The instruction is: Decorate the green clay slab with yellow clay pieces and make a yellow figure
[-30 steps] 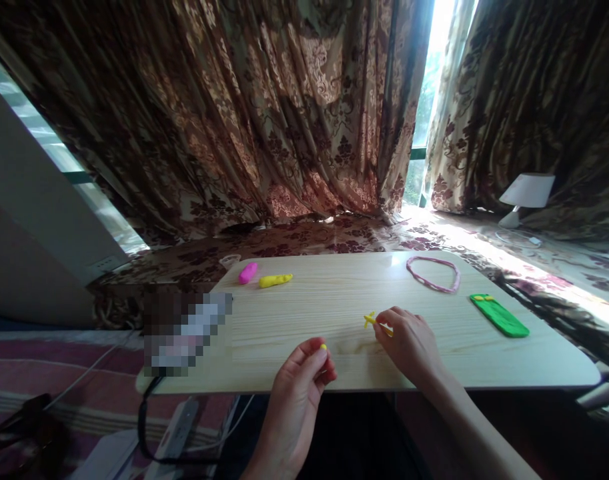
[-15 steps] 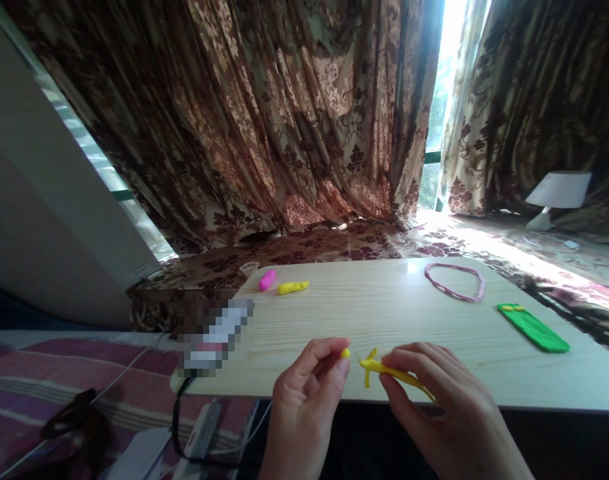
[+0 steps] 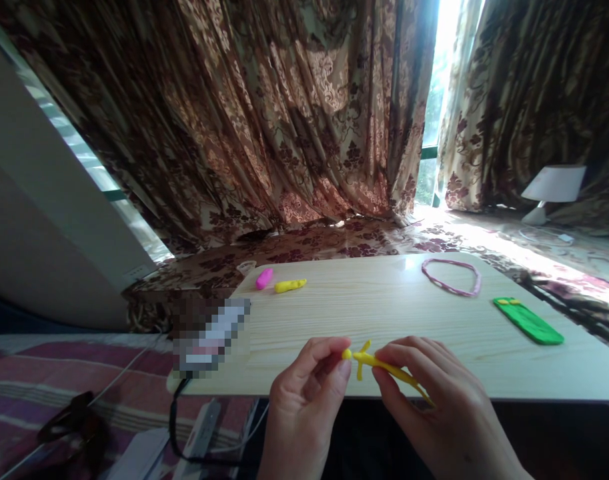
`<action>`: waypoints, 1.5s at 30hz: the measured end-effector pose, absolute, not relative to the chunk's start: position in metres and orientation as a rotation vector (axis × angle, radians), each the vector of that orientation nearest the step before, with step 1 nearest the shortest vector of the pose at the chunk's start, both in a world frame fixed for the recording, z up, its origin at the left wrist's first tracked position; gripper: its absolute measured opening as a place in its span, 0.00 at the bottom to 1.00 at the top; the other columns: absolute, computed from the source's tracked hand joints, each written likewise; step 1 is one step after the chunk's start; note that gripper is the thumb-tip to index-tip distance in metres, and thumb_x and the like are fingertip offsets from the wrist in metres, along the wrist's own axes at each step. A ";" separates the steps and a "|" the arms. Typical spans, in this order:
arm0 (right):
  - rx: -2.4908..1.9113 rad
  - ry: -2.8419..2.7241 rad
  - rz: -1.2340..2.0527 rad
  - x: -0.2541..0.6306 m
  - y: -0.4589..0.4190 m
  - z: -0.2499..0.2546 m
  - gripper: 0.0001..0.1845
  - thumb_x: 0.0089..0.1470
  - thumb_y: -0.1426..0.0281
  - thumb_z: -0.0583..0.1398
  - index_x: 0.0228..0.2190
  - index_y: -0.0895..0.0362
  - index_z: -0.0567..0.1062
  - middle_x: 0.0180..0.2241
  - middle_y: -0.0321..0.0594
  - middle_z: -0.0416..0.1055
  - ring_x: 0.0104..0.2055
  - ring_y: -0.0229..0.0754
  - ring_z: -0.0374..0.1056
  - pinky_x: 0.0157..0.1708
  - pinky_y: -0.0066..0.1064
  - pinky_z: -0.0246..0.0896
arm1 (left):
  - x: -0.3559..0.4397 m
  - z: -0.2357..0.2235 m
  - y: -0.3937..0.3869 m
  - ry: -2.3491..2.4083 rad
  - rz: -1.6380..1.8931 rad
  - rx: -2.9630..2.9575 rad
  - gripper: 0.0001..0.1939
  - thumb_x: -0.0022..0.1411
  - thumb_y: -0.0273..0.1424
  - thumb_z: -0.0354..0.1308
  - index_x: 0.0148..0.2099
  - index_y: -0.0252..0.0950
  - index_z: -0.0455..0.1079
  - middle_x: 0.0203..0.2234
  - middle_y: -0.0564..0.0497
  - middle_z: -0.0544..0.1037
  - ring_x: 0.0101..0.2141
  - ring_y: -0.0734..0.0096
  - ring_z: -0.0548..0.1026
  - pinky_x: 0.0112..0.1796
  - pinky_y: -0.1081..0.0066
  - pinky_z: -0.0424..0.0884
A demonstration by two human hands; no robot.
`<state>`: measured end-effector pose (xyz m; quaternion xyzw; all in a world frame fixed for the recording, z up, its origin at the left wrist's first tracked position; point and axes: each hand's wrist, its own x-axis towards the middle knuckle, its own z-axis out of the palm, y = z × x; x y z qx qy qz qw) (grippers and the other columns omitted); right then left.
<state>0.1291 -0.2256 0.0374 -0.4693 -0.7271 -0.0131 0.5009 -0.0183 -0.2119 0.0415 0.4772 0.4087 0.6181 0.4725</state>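
Note:
Between the thumb and index finger of my left hand [image 3: 311, 383] is a small yellow clay ball [image 3: 347, 355]. My right hand [image 3: 427, 380] pinches a thin yellow clay figure [image 3: 384, 365] with two short arms near its left end and long thin ends trailing under the palm. The figure's neck end points at the ball and sits very close to it; I cannot tell if they touch. Both hands are above the near edge of the wooden table [image 3: 334, 320].
A pink clay lump [image 3: 264, 279] and a yellow clay piece [image 3: 290, 286] lie at the table's far left. To the right are a pinkish twisted ring [image 3: 451, 277] and a flat green clay piece [image 3: 528, 321] with yellow bits. A white lamp [image 3: 554, 187] stands behind.
My right hand has moved left, bringing the figure's neck end up close to the yellow ball. My left hand still holds the ball. The view has shifted slightly.

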 end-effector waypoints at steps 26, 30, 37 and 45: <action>-1.120 -1.733 0.061 0.126 -0.229 0.038 0.05 0.51 0.75 0.59 0.31 0.54 0.72 0.29 0.37 0.72 0.31 0.40 0.68 0.31 0.31 0.63 | -0.017 0.043 -0.214 0.986 1.513 1.208 0.06 0.53 0.27 0.61 0.36 0.36 0.77 0.33 0.49 0.78 0.37 0.67 0.74 0.39 0.76 0.67; -1.125 -1.724 0.061 0.125 -0.229 0.037 0.05 0.51 0.75 0.59 0.31 0.54 0.72 0.29 0.37 0.72 0.31 0.40 0.68 0.31 0.31 0.63 | -0.016 0.042 -0.213 1.015 1.501 1.129 0.08 0.51 0.28 0.63 0.37 0.36 0.75 0.31 0.50 0.79 0.35 0.69 0.74 0.38 0.76 0.68; -1.147 -1.716 0.071 0.124 -0.227 0.035 0.04 0.51 0.75 0.58 0.31 0.55 0.72 0.28 0.38 0.71 0.31 0.40 0.68 0.32 0.31 0.62 | -0.015 0.039 -0.214 1.001 1.504 1.099 0.08 0.51 0.31 0.63 0.36 0.35 0.74 0.28 0.51 0.79 0.32 0.72 0.74 0.36 0.77 0.69; -1.106 -1.696 0.115 0.124 -0.230 0.035 0.08 0.50 0.76 0.60 0.34 0.55 0.70 0.30 0.37 0.71 0.31 0.39 0.68 0.32 0.30 0.63 | -0.014 0.038 -0.212 0.948 1.519 1.059 0.07 0.51 0.29 0.64 0.35 0.36 0.74 0.28 0.52 0.78 0.31 0.74 0.74 0.36 0.78 0.69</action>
